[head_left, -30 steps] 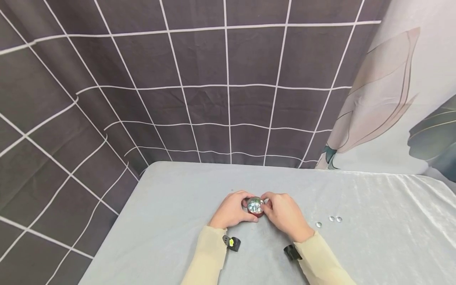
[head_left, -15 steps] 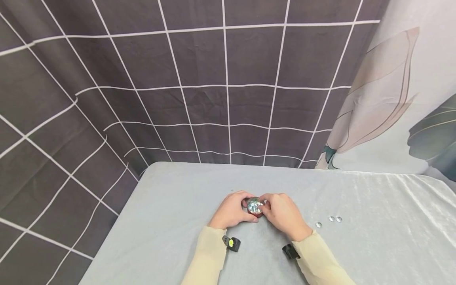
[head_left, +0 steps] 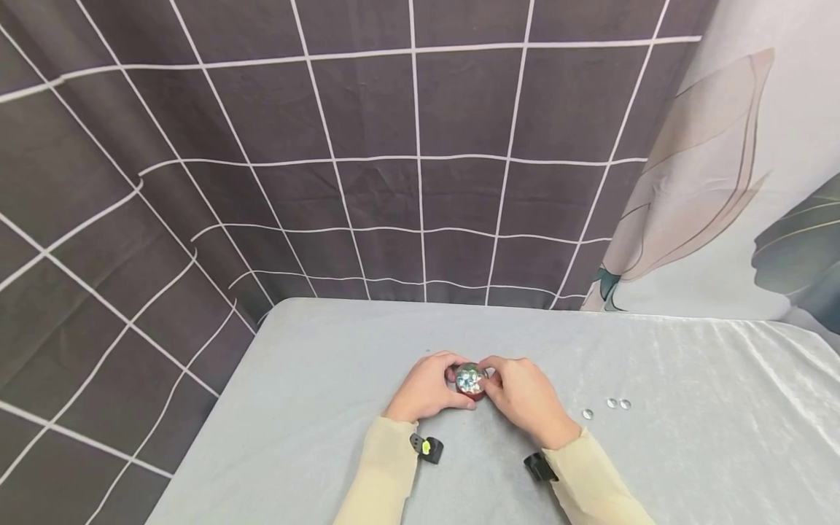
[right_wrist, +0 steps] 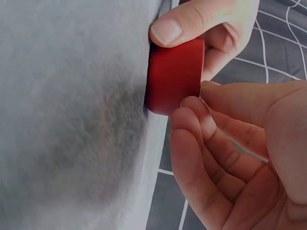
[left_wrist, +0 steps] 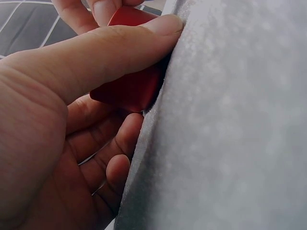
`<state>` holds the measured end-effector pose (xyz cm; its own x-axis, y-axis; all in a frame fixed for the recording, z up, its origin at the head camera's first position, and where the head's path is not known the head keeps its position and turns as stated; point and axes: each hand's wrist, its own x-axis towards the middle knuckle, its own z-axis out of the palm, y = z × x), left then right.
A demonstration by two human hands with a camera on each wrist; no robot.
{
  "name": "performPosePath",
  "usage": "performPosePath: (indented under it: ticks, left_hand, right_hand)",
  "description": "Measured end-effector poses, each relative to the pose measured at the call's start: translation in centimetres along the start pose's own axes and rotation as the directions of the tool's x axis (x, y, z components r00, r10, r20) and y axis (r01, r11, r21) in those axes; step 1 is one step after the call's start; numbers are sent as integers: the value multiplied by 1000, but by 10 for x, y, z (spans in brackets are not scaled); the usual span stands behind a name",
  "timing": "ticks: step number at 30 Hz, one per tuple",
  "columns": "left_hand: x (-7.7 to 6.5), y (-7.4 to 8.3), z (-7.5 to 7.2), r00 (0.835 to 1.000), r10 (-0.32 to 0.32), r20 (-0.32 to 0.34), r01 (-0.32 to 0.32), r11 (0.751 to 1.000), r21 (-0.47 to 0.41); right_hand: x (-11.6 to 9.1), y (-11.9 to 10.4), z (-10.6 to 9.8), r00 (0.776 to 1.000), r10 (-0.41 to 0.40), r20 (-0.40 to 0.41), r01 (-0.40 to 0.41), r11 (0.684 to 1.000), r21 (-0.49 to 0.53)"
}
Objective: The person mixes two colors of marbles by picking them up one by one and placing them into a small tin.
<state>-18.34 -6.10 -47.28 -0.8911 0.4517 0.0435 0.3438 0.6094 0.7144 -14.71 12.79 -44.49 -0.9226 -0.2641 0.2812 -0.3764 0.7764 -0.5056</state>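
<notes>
A small round red tin (head_left: 474, 397) with a shiny, faceted silvery top (head_left: 469, 379) sits on the cloth-covered table in the head view. My left hand (head_left: 425, 386) holds it from the left, thumb on the near side and fingers curled round the far side. In the left wrist view the thumb lies across the red wall (left_wrist: 132, 88). From the right, my right hand (head_left: 521, 394) pinches the tin's upper rim. The right wrist view shows its thumb and fingertips meeting at the edge of the red side (right_wrist: 175, 76). Whether the top is a lid or contents cannot be told.
To the right of my right hand lie a clear glass pebble (head_left: 587, 414) and a pair of similar pebbles (head_left: 618, 403) side by side. The grey cloth-covered table (head_left: 315, 379) ends at a dark grid-patterned curtain (head_left: 387, 197). A leaf-print curtain (head_left: 709, 219) hangs at the right.
Both hands stay at the tin in nearly the same place. The right wrist shifts slightly, and the glints on the shiny top differ between frames.
</notes>
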Motion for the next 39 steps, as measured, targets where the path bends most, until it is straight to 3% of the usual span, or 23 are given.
performPosePath:
  ticks: [20,39]
  left_hand:
    - [1,-2,0,1000,9,1,-9,1000,28]
    - [-1,0,-1,1000,7,-2,-7,1000,17]
  right_hand:
    - [-17,6,-18,1000,30,-6,-30,999,-43]
    - [-43,29,-43,998,29,-63,-36,993,-115]
